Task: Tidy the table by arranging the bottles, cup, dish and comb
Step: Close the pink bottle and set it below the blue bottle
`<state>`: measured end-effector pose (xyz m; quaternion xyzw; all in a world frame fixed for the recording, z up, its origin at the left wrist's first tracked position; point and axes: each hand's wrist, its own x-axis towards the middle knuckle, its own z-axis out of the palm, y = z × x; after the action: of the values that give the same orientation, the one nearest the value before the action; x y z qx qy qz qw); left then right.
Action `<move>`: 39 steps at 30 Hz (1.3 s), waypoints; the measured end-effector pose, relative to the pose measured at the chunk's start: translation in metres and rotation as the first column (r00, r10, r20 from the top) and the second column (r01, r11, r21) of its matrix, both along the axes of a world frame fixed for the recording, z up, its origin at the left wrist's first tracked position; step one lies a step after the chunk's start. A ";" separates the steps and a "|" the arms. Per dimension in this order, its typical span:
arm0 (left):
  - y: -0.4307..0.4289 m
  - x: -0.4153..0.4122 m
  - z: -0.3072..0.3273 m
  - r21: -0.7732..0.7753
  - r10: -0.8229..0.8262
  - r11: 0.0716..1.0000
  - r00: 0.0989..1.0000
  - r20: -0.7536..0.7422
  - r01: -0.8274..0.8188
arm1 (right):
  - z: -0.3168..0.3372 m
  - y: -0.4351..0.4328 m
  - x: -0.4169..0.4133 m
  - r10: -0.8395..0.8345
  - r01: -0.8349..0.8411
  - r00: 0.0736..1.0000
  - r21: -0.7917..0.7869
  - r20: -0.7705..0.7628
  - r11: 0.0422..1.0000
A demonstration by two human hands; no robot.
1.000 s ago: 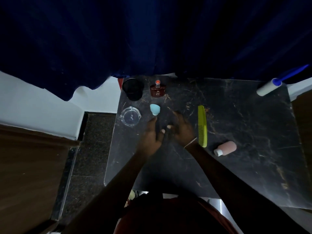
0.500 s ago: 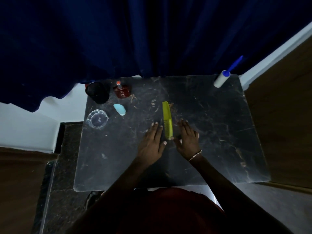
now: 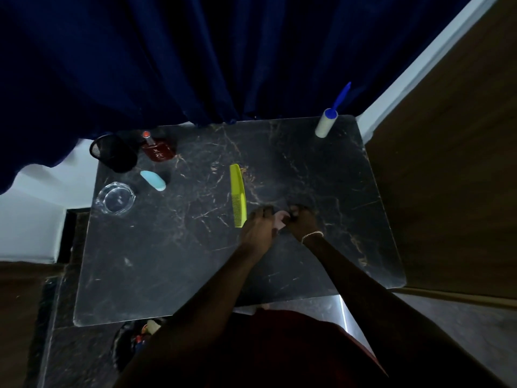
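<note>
On the black marble table point(image 3: 167, 261) a yellow-green comb point(image 3: 238, 196) lies lengthwise near the middle. At the far left stand a black mesh cup point(image 3: 112, 154) and a dark red perfume bottle point(image 3: 158, 151). In front of them lie a small light blue bottle point(image 3: 153, 180) and a clear glass dish point(image 3: 116, 198). Just right of the comb, my left hand point(image 3: 257, 231) and my right hand point(image 3: 303, 222) are curled around a pink bottle point(image 3: 279, 221). Only a sliver of it shows between the fingers.
A white lint roller with a blue handle point(image 3: 327, 124) rests at the table's far right corner. A dark blue curtain point(image 3: 223, 65) hangs along the far edge. A wooden panel point(image 3: 447, 191) borders the right side, and a bin of items point(image 3: 134, 340) sits on the floor.
Both hands have shifted from either side of the comb's near end to its right and have closed around the pink bottle. The view has turned slightly.
</note>
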<state>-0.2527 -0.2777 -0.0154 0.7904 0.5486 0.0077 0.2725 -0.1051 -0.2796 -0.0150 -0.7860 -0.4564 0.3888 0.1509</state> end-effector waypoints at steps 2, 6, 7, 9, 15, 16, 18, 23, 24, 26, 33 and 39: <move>0.001 0.008 -0.001 -0.018 -0.018 1.000 1.000 0.021 0.019 | 0.000 0.002 0.000 0.011 -0.011 1.000 -0.010 -0.022 1.000; 0.000 0.012 -0.007 -0.048 -0.007 0.999 1.000 0.017 0.008 | -0.005 0.003 0.000 0.008 -0.008 1.000 -0.014 -0.012 1.000; -0.001 0.012 -0.008 -0.076 0.028 0.997 0.999 0.031 -0.026 | -0.006 0.002 0.000 -0.016 0.016 0.999 -0.008 -0.042 1.000; -0.002 0.008 -0.008 -0.140 0.142 0.982 0.986 0.086 -0.130 | -0.006 0.000 0.001 -0.066 0.069 0.991 0.017 -0.118 0.997; -0.016 -0.023 -0.006 -0.384 0.511 0.847 0.758 0.405 -0.367 | -0.001 -0.021 -0.018 -0.158 0.117 0.866 -0.114 -0.474 0.987; -0.019 -0.031 -0.006 -0.391 0.535 0.836 0.733 0.421 -0.385 | 0.000 -0.025 -0.025 -0.165 0.106 0.841 -0.141 -0.516 0.984; -0.025 -0.046 -0.006 -0.402 0.568 0.817 0.694 0.443 -0.413 | 0.001 -0.028 -0.040 -0.181 0.097 0.807 -0.176 -0.563 0.980; -0.030 -0.091 -0.001 -0.435 0.632 0.774 0.618 0.468 -0.461 | 0.007 -0.021 -0.085 -0.129 0.028 0.802 -0.180 -0.583 0.983; -0.030 -0.102 0.001 -0.441 0.639 0.767 0.606 0.474 -0.465 | 0.009 -0.018 -0.095 -0.105 0.013 0.811 -0.161 -0.576 0.987; -0.028 -0.122 0.004 -0.445 0.651 0.758 0.592 0.474 -0.477 | 0.012 -0.011 -0.115 -0.055 -0.014 0.830 -0.119 -0.555 0.993; -0.015 -0.197 0.013 -0.356 0.661 0.750 0.617 0.427 -0.557 | 0.020 0.011 -0.191 0.115 -0.141 0.866 -0.016 -0.486 0.990; 0.011 -0.247 0.017 -0.197 0.633 0.769 0.683 0.364 -0.608 | 0.019 0.043 -0.254 0.256 -0.237 0.926 0.099 -0.278 0.966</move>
<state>-0.4999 -0.2667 0.0012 0.5292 0.7137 0.2484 0.3858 -0.3595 -0.2369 0.0039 -0.6520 -0.5366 0.5005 0.1906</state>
